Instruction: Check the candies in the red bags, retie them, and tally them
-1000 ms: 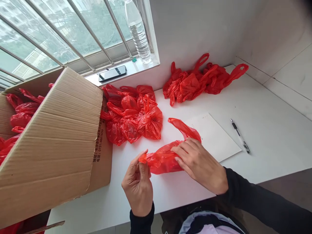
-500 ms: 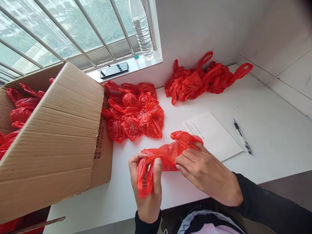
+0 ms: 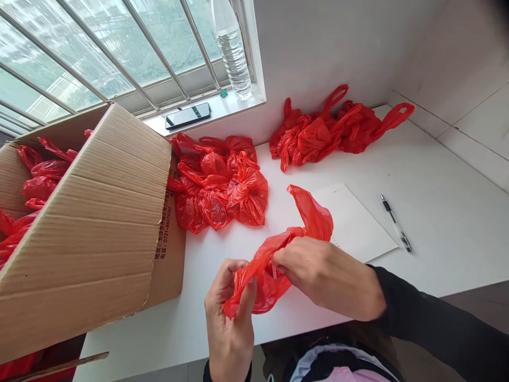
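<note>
A thin red plastic bag [image 3: 274, 265] is stretched between my two hands above the near part of the white table. My left hand [image 3: 230, 313] pinches its left end between thumb and fingers. The fingers of my right hand [image 3: 326, 270] are curled closed on the bag's upper edge, and one red handle loop [image 3: 316, 215] sticks up beyond them. Beneath that loop lies a white sheet of paper [image 3: 361, 228], partly covered. Several knotted red bags [image 3: 217, 185] sit together just beyond my left hand.
An open cardboard box [image 3: 95, 223] holding red bags stands at the left. More red bags [image 3: 322, 132] lie along the wall. A pen [image 3: 395, 223] is right of the paper. A phone [image 3: 187, 115] and a water bottle [image 3: 234, 58] rest on the windowsill.
My left hand has moved slightly down and left. My right hand has closed more tightly on the bag, whose far handle now stands up and whose middle hangs lower.
</note>
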### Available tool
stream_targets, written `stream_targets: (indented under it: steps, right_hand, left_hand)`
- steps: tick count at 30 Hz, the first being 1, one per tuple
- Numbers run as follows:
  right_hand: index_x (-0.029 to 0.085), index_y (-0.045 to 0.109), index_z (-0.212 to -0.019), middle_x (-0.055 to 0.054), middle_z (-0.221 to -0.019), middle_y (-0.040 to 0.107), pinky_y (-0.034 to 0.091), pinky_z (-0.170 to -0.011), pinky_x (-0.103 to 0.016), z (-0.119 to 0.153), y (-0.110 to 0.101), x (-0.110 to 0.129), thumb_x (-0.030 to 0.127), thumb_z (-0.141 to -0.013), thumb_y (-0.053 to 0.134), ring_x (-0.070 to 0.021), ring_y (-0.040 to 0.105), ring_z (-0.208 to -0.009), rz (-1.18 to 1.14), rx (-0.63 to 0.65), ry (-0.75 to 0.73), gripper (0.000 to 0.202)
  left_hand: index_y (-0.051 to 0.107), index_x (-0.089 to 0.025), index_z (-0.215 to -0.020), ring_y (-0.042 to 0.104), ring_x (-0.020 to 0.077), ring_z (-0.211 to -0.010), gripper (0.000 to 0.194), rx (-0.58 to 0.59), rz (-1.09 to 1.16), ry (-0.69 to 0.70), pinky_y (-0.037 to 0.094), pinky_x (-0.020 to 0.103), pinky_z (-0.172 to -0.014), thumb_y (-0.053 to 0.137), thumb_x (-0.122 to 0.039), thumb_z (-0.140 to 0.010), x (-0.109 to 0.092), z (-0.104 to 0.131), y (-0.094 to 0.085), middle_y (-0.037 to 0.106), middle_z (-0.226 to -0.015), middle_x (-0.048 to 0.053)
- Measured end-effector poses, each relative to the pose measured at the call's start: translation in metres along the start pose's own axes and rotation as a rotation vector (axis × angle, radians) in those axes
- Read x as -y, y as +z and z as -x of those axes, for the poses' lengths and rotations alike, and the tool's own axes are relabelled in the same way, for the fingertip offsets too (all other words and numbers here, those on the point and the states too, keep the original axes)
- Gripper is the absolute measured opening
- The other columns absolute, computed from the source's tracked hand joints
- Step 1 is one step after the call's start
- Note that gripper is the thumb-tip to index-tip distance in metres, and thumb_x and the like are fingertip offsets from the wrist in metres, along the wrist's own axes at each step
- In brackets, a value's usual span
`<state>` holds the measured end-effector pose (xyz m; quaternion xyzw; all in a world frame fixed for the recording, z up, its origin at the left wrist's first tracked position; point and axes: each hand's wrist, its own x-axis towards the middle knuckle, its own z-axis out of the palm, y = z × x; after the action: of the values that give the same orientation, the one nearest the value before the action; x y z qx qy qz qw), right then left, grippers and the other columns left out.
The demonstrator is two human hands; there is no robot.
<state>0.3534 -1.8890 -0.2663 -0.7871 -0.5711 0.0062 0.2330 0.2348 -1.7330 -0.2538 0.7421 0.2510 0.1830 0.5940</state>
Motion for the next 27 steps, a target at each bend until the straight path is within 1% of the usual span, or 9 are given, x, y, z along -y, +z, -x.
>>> stream_targets:
  steps: [2,3,5,9,13,17,21,24,27]
  right_hand:
    - [0.017,0.061,-0.096,-0.003,-0.075,0.065,0.042,-0.053,-0.032,-0.003,0.008,-0.003,-0.004,-0.084,0.05,-0.0196,0.06,-0.061,0.068,0.241,0.055,0.027]
    - [0.017,0.062,-0.095,-0.003,-0.073,0.066,0.041,-0.051,-0.031,-0.004,0.012,-0.006,-0.005,-0.081,0.052,-0.0198,0.062,-0.059,0.105,0.321,0.12,0.027]
    - [0.016,0.064,-0.095,-0.006,-0.075,0.07,0.044,-0.053,-0.031,-0.006,0.022,-0.011,-0.004,-0.08,0.057,-0.0213,0.066,-0.062,0.161,0.395,0.24,0.026]
    - [0.017,0.067,-0.108,-0.01,-0.092,0.075,0.053,-0.066,-0.035,-0.013,0.044,-0.021,0.005,-0.082,0.066,-0.028,0.072,-0.081,0.217,0.399,0.359,0.029]
    - [0.018,0.068,-0.109,-0.011,-0.098,0.075,0.054,-0.075,-0.035,-0.019,0.054,-0.027,0.016,-0.085,0.071,-0.0285,0.072,-0.091,0.21,0.423,0.41,0.025]
    - [0.017,0.067,-0.105,-0.01,-0.092,0.075,0.049,-0.067,-0.032,-0.018,0.033,-0.021,0.009,-0.089,0.061,-0.0258,0.073,-0.085,0.211,0.432,0.449,0.019]
    - [0.017,0.065,-0.092,-0.008,-0.082,0.073,0.039,-0.058,-0.031,-0.017,0.006,-0.009,0.01,-0.096,0.052,-0.0262,0.073,-0.077,0.205,0.506,0.517,0.016]
    - [0.018,0.064,-0.089,-0.008,-0.08,0.072,0.034,-0.055,-0.031,-0.019,0.003,-0.004,0.019,-0.103,0.045,-0.0255,0.073,-0.074,0.182,0.476,0.55,0.024]
    - [0.018,0.064,-0.093,-0.007,-0.076,0.072,0.031,-0.053,-0.032,-0.021,0.012,-0.005,0.024,-0.104,0.043,-0.0265,0.073,-0.071,0.157,0.404,0.558,0.025]
  left_hand:
    - [0.062,-0.023,-0.09,0.05,0.0114,-0.053,0.024,-0.074,0.005,0.009,0.044,0.021,-0.049,0.066,-0.047,-0.09,0.002,0.0,0.0,0.058,-0.066,-0.003]
    - [0.061,-0.023,-0.09,0.05,0.0111,-0.054,0.023,-0.099,0.007,0.013,0.044,0.02,-0.05,0.066,-0.045,-0.091,0.003,0.001,0.001,0.057,-0.067,-0.003]
    - [0.06,-0.023,-0.084,0.05,0.0115,-0.058,0.023,-0.097,0.011,0.021,0.046,0.021,-0.054,0.064,-0.043,-0.093,0.004,0.002,0.004,0.055,-0.068,-0.003]
    - [0.068,-0.022,-0.085,0.057,0.0167,-0.076,0.025,-0.055,-0.028,0.051,0.053,0.026,-0.068,0.059,-0.042,-0.096,0.004,0.005,0.013,0.058,-0.085,0.003]
    - [0.071,-0.021,-0.078,0.057,0.0188,-0.088,0.026,-0.156,-0.005,0.112,0.053,0.025,-0.071,0.063,-0.04,-0.094,0.004,0.006,0.015,0.056,-0.098,0.006]
    - [0.072,-0.023,-0.089,0.054,0.0146,-0.074,0.019,-0.181,0.192,0.02,0.052,0.023,-0.067,0.065,-0.04,-0.094,0.002,0.008,0.01,0.059,-0.083,0.002]
    - [0.072,-0.023,-0.088,0.04,0.0078,-0.055,0.018,-0.18,0.291,-0.032,0.043,0.016,-0.052,0.072,-0.04,-0.09,-0.003,0.009,0.01,0.044,-0.061,-0.005]
    - [0.077,-0.025,-0.102,0.039,0.0055,-0.051,0.021,-0.142,0.315,-0.064,0.042,0.012,-0.049,0.074,-0.04,-0.088,-0.004,0.01,0.012,0.045,-0.059,-0.006]
    - [0.077,-0.027,-0.11,0.043,0.0044,-0.052,0.025,-0.098,0.329,-0.114,0.045,0.01,-0.051,0.074,-0.039,-0.088,-0.003,0.01,0.012,0.053,-0.065,-0.005]
